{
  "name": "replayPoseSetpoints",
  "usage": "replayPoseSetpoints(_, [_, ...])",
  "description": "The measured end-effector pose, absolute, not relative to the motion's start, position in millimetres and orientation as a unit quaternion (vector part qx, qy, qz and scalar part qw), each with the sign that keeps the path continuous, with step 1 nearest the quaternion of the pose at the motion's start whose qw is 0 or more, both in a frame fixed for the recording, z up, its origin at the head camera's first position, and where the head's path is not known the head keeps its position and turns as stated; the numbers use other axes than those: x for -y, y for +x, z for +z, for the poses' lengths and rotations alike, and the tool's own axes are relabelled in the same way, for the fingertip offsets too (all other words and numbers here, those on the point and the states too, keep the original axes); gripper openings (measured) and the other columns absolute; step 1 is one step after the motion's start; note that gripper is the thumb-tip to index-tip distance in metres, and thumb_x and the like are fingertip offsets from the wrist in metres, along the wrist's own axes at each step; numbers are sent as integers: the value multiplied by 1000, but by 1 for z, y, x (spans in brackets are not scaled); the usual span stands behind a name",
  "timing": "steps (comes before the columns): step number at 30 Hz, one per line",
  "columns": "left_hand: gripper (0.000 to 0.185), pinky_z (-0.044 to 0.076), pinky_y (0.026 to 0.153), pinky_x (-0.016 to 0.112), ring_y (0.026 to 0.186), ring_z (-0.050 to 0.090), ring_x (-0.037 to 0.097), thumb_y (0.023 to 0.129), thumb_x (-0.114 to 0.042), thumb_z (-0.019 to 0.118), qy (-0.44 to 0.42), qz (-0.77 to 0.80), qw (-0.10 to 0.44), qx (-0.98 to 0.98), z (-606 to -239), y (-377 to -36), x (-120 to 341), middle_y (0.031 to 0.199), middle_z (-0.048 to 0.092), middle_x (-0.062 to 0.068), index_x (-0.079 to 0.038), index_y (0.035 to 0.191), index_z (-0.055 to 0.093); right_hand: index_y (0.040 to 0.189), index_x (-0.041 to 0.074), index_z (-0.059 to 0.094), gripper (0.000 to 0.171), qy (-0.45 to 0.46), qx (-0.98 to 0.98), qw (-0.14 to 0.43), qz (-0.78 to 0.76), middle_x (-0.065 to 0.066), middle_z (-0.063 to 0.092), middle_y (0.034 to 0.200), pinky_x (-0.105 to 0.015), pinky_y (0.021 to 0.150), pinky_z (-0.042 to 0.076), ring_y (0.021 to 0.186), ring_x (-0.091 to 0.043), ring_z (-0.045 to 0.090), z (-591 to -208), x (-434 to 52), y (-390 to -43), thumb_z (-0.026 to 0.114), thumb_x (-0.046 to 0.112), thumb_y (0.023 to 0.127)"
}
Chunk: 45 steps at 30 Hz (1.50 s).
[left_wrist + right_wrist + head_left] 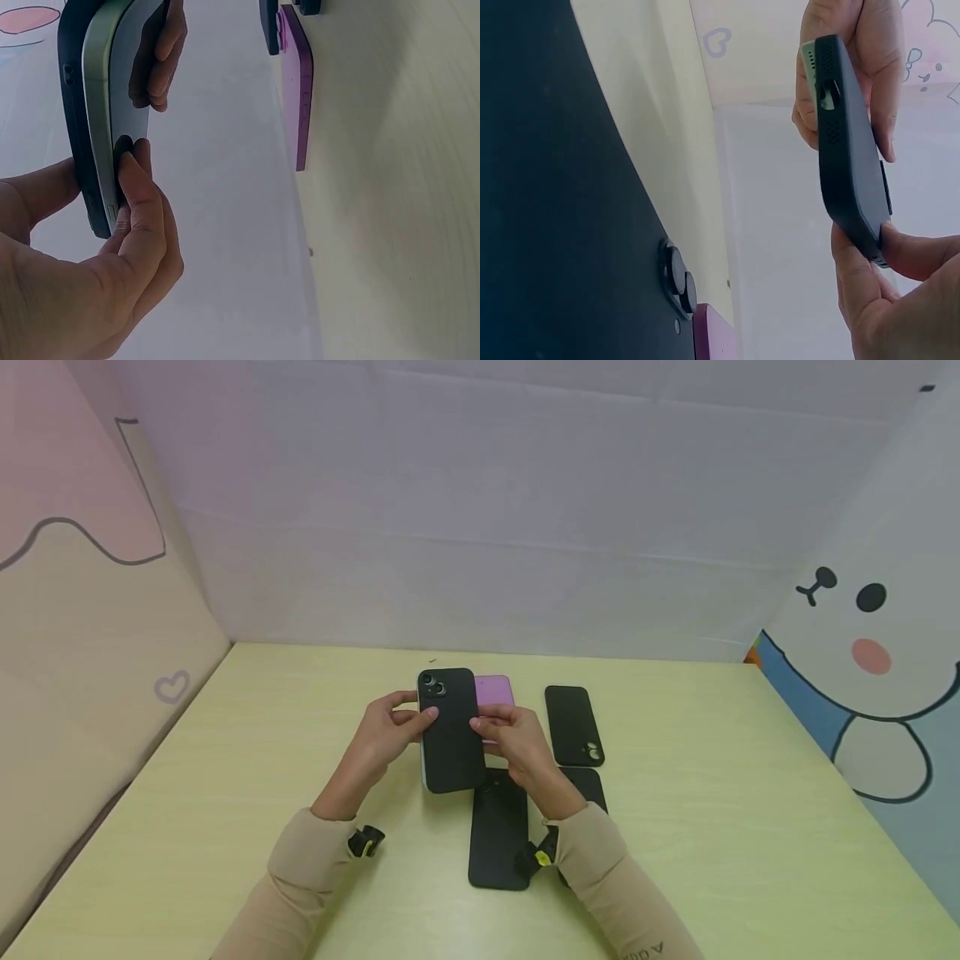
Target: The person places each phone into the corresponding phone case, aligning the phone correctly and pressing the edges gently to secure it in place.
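Note:
A pale green phone (97, 105) is held up above the table, its back covered by a black phone case (452, 739). My left hand (378, 735) pinches the left long side, thumb on the case's back and fingers on the glossy screen. From the right, my right hand (521, 737) grips the opposite side, thumb on the case's edge. Along the left side, the green frame stands out from the case in the left wrist view. At the case's end, the port cutout shows in the right wrist view, with a green strip of phone beside it.
Behind the right hand lies a pink phone (493, 692). A black phone (498, 839) lies nearer me, its camera end by the held phone. To the right is a black phone case (573, 722), with another dark phone-shaped item (587, 783) partly hidden under my right forearm.

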<state>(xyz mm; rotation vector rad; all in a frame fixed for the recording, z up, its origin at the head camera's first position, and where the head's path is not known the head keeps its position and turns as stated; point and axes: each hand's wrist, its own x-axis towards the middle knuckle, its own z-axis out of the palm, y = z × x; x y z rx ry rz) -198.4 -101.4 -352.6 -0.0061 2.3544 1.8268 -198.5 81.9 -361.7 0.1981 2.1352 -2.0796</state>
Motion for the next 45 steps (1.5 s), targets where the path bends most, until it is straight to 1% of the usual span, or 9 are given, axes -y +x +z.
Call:
replayPoseSetpoints(5, [51, 43, 94, 48, 87, 68, 26, 91, -19, 57, 8, 604, 75, -793, -352, -197, 101, 110, 64, 22, -1, 135, 38, 110, -1, 62, 27, 61, -710, 82, -697, -13, 67, 95, -36, 79, 53, 76, -14, 62, -362, -83, -199, 64, 3, 84])
replayPoseSetpoints(12, [48, 44, 93, 48, 90, 67, 29, 93, -18, 54, 20, 596, 71, -800, -353, -198, 102, 110, 63, 22, -1, 135, 39, 109, -2, 62, 26, 56, -704, 92, -702, -6, 66, 84, -36, 77, 54, 73, -13, 62, -362, -84, -199, 64, 2, 83])
replayPoseSetpoints(16, [47, 42, 94, 49, 91, 67, 29, 94, -19, 53, 26, 586, 68, -807, -354, -198, 103, 110, 63, 22, -1, 135, 39, 109, -2, 61, 26, 56, -701, 101, -704, -4, 65, 81, -35, 76, 54, 72, -14, 62, -362, -83, -200, 63, 2, 84])
replayPoseSetpoints(22, [46, 42, 95, 50, 91, 67, 30, 94, -19, 51, 37, 578, 62, -813, -354, -197, 102, 109, 64, 21, -1, 135, 39, 107, -2, 60, 23, 57, -702, 111, -701, -4, 64, 81, -34, 76, 54, 72, -14, 61, -360, -83, -200, 62, 3, 85])
replayPoseSetpoints(29, [46, 42, 94, 50, 90, 67, 29, 95, -20, 51, 43, 569, 56, -819, -353, -196, 102, 107, 65, 21, 0, 134, 40, 106, -3, 59, 22, 59, -702, 120, -700, -3, 63, 80, -37, 80, 53, 71, -14, 60, -358, -82, -200, 62, 3, 85])
replayPoseSetpoints(34, [45, 46, 91, 47, 88, 68, 28, 95, -20, 50, 48, 566, 53, -821, -353, -196, 102, 106, 65, 21, 2, 133, 42, 102, -3, 59, 18, 60, -699, 124, -702, -3, 62, 79, -36, 80, 53, 70, -14, 59, -358, -82, -200, 61, 4, 86])
replayPoseSetpoints(39, [45, 47, 88, 45, 89, 67, 29, 96, -22, 49, 46, 560, 52, -826, -353, -196, 104, 108, 64, 22, 4, 132, 43, 102, -3, 58, 19, 48, -702, 123, -700, -3, 61, 78, -38, 80, 52, 69, -14, 59, -357, -82, -199, 61, 5, 86])
replayPoseSetpoints(45, [47, 45, 92, 47, 88, 67, 29, 95, -24, 49, 42, 568, 53, -820, -353, -197, 104, 109, 64, 22, 4, 132, 43, 104, -4, 57, 20, 32, -707, 129, -695, -4, 61, 81, -39, 80, 52, 70, -14, 61, -353, -84, -198, 60, 7, 87])
